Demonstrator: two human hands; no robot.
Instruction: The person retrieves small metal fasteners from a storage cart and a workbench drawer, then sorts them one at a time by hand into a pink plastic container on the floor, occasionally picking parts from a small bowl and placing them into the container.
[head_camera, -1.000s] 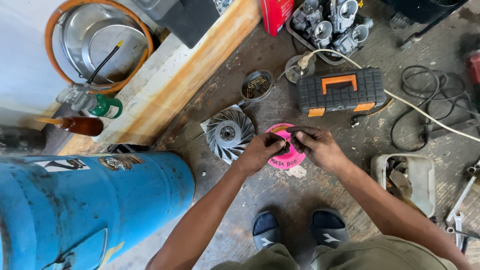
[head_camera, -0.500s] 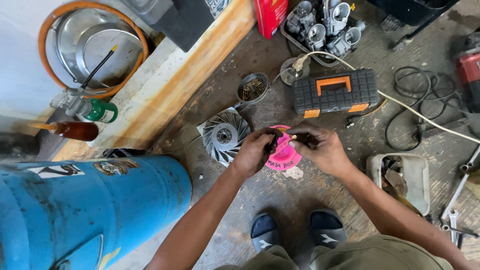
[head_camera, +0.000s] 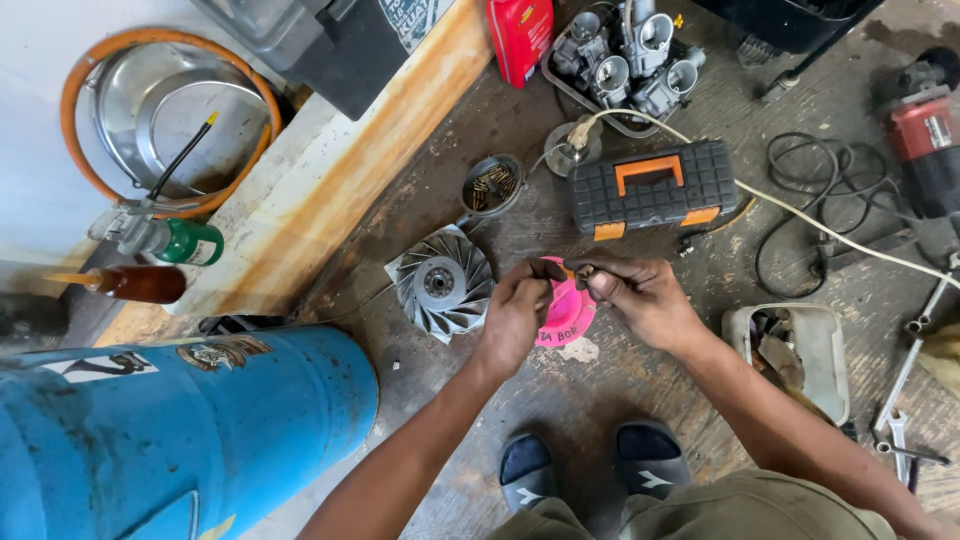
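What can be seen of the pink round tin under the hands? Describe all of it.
The pink round tin lies flat on the dirty floor, beside the grey finned fan wheel. It looks like a shallow plastic container with dark lettering along its lower edge. The left hand covers its left side; the right hand pinches a small part above its top. A pale scrap lies just below it.

Round tin (head_camera: 565, 312), under the fingers: bright pink.
Finned wheel (head_camera: 441, 284), left of the fingers: dull silver-grey, radial blades.
Toolbox (head_camera: 655, 188), beyond the fingers: black, grid-patterned lid, orange handle and latches.
Drum (head_camera: 180, 430), far left of the fingers: blue.
Hose (head_camera: 90, 70): orange.
Canister (head_camera: 520, 35): red.
Small bottle (head_camera: 190, 243): green.
Slippers (head_camera: 527, 470), below the hands: black, white marks.
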